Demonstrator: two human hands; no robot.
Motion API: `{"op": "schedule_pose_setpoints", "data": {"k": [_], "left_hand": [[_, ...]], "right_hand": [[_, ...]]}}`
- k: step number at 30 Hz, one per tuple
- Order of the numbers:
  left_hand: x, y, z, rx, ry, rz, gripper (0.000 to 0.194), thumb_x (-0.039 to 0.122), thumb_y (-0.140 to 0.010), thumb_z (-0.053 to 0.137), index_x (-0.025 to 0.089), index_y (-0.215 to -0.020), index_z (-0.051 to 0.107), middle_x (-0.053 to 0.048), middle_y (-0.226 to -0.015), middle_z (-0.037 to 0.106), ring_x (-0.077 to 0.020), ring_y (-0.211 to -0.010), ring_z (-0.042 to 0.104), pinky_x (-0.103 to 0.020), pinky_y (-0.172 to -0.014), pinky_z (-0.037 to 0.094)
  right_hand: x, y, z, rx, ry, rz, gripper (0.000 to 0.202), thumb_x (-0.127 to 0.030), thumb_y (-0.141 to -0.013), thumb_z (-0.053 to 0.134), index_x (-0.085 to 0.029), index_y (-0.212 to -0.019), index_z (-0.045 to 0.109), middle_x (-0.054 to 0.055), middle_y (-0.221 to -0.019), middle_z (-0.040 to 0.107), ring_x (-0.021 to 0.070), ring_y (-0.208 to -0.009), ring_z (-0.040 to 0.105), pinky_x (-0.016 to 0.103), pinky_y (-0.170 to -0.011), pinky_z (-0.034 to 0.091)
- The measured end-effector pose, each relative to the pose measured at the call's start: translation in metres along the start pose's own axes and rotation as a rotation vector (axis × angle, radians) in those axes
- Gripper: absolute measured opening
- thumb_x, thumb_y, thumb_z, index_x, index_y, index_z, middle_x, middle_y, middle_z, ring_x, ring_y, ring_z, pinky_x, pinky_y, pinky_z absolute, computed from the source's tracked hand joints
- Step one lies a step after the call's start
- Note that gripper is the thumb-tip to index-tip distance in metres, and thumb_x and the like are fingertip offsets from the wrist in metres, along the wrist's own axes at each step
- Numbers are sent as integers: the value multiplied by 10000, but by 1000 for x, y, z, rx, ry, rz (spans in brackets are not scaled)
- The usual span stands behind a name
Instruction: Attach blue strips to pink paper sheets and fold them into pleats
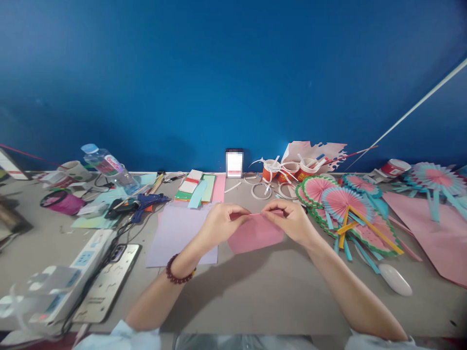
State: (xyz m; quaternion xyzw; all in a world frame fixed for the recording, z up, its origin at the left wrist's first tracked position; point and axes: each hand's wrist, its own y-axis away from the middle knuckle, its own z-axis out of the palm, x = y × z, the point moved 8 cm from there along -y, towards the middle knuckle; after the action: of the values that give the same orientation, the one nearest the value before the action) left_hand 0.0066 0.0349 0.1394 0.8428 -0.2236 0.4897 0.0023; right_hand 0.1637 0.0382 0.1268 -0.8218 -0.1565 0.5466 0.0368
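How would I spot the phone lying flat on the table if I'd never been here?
On the grey table, find the long white power strip at the person's left. The phone lies just right of it. Unlike the strip, it has no sockets, but dark squiggles on a pale back.

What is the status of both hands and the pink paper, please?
Left hand, right hand: both pinch pink paper by upper edge. Paper raised above table. Purple sheet close by left hand.
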Motion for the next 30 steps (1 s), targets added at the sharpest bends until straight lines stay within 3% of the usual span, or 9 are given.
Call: {"op": "schedule_pose_setpoints", "data": {"k": [8, 17, 21, 30], "left_hand": [[-10, -2, 3, -35, 47, -81, 139, 264, -781, 617, 201, -717, 723, -7, -755, 731, -161, -715, 661, -216, -622, 476], [-15, -3, 15, -98, 69, -117, 169, 276, -771, 609, 168, -697, 715, -15, -707, 716, -143, -661, 619, -199, -566, 428], [-14, -2, 21, -136, 85, -114, 186, 287, -785, 589, 177, -731, 729, -14, -728, 720, -149, -678, 620, -202, -580, 434], [-9, 0, 18, -179, 133, -86, 206, 310, -794, 598, 219, -912, 739, -28, -921, 732, -192, -850, 662, -229, -723, 497]], "right_hand": [[11, -1, 4, -37, -21, 103, 203, -383, -763, 637, -186, -731, 671, 20, -729, 679, 167, -686, 613, 262, -630, 451], [8, -2, 9, -126, 39, 55, 198, -356, -744, 657, -196, -852, 701, 38, -846, 683, 179, -789, 613, 277, -720, 459], [8, -2, 14, -186, 56, 65, 191, -375, -747, 658, -195, -759, 720, 29, -758, 648, 164, -735, 595, 259, -665, 441], [7, -2, 10, -130, 82, 37, 178, -344, -776, 611, -191, -728, 687, 26, -748, 643, 161, -723, 591, 272, -689, 455]]}}
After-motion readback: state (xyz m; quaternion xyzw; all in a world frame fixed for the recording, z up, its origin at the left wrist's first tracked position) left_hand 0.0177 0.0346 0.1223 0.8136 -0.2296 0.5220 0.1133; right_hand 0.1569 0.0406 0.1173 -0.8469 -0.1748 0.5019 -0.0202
